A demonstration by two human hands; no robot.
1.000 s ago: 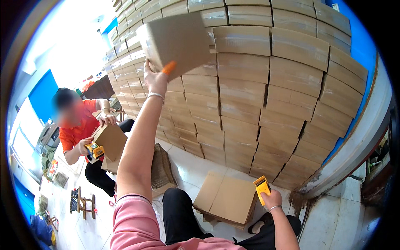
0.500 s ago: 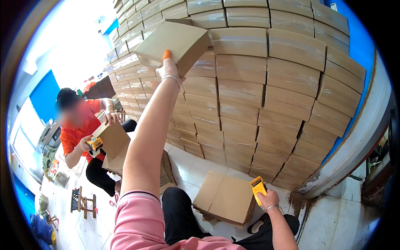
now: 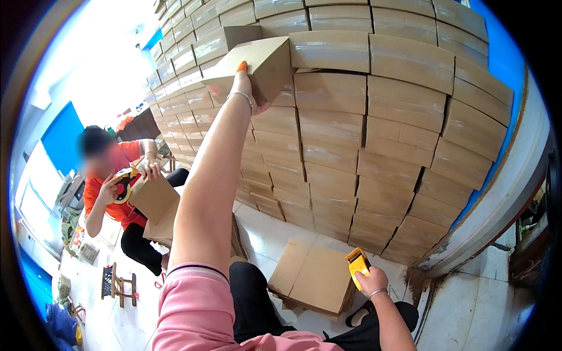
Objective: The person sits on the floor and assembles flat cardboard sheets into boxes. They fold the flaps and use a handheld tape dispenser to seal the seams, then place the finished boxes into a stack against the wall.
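Note:
My left hand [image 3: 247, 88], with an orange cover on the thumb, is stretched far out and grips a closed cardboard box [image 3: 270, 58] from its near side. That box sits at a gap in the tall wall of stacked boxes [image 3: 331, 96], against the neighbouring ones. Low on the right, my right hand [image 3: 373, 281] is wrapped round a yellow tape dispenser [image 3: 358, 266]. The dispenser hangs beside a pile of flat cardboard sheets [image 3: 310, 275] on the floor.
At the left a seated co-worker in an orange shirt [image 3: 132, 153] holds another tape dispenser [image 3: 124, 186] against an open carton [image 3: 155, 199]. A small wooden stool [image 3: 120, 285] stands on the tiled floor. A door frame [image 3: 497, 193] rises at the right.
My left hand has pushed the box slightly right and into the stack's gap. My right hand with the dispenser has barely moved. The co-worker's dispenser has been raised and turned.

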